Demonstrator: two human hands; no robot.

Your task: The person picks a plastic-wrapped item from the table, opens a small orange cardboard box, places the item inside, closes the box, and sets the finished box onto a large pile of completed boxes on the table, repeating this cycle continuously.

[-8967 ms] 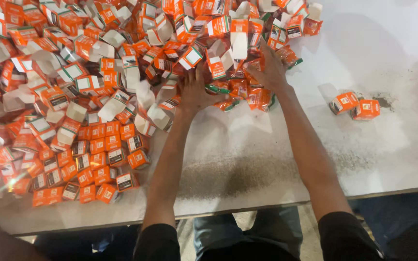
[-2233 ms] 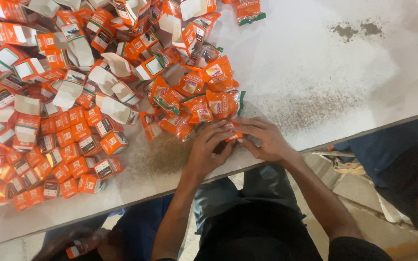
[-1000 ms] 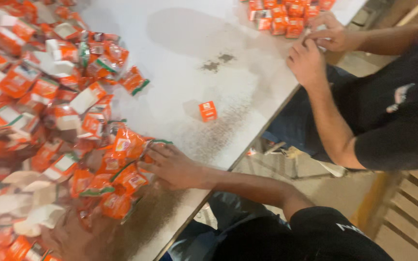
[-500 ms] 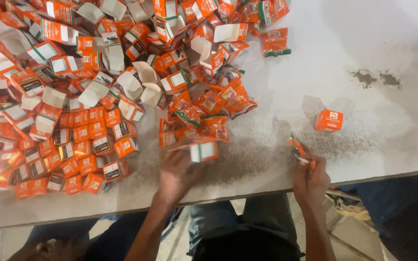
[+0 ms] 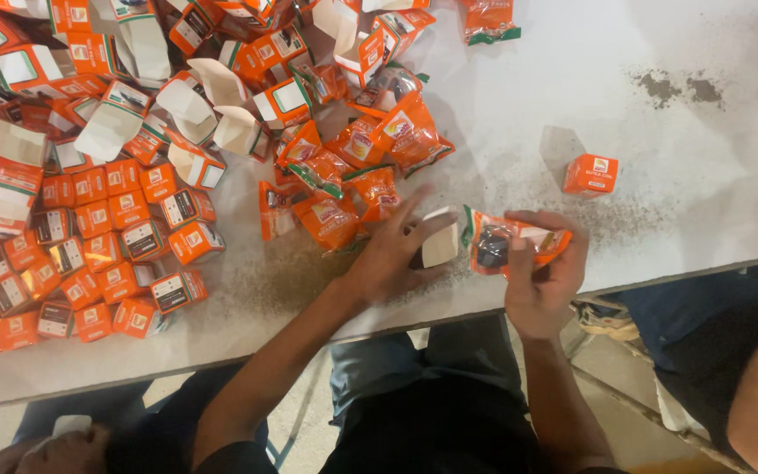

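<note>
**Packet and carton meet at the bench edge**

The right hand [image 5: 541, 281] grips an orange packet [image 5: 506, 241] with a dark part showing inside, held just above the white bench [image 5: 712, 167]. The left hand [image 5: 388, 259] grasps an open carton [image 5: 439, 246] touching the packet's end. By my reading the work is partway — closed cartons [image 5: 89, 254] sit in rows at left and one closed carton [image 5: 590, 174] stands apart at right, while loose packets [image 5: 353, 167] and empty cartons [image 5: 133, 105] remain unpaired.
</note>
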